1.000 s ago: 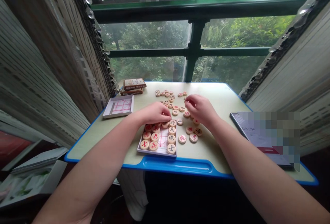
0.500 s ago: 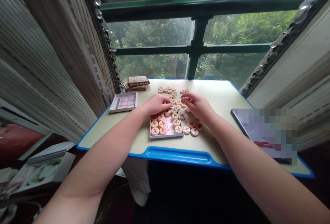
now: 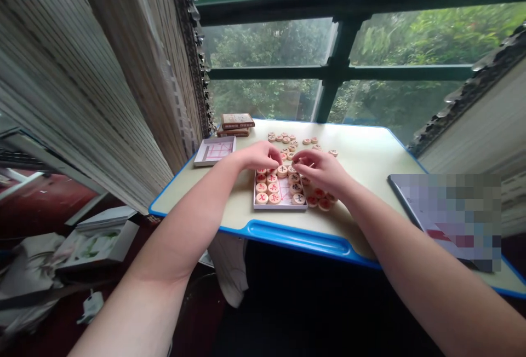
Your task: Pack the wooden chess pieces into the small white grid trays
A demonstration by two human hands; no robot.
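A shallow white box (image 3: 280, 207) on the table holds round wooden Chinese chess pieces, with red-marked ones (image 3: 274, 187) on its left and dark-marked ones (image 3: 296, 188) on its right. My left hand (image 3: 263, 154) is over the box's far left edge, fingers bent and pressed together; whatever is under the fingertips is hidden. At the far right corner my right hand (image 3: 320, 168) has thumb and fingers pinched on a Chinese chess piece, mostly covered. Between the hands, one piece (image 3: 281, 171) sits in the far row. More loose pieces (image 3: 324, 204) lie beside the box under my right wrist.
More pieces (image 3: 286, 139) are scattered beyond the hands. At the back left are a white box lid (image 3: 216, 150) and two stacked brown boxes (image 3: 237, 121). A tablet with a blurred screen (image 3: 444, 209) lies at right. The table has a blue front tray (image 3: 299, 236).
The view has swung left, so everything sits further right. My right hand has come closer to the box's far edge and to my left hand. A piece now shows in the far row between them.
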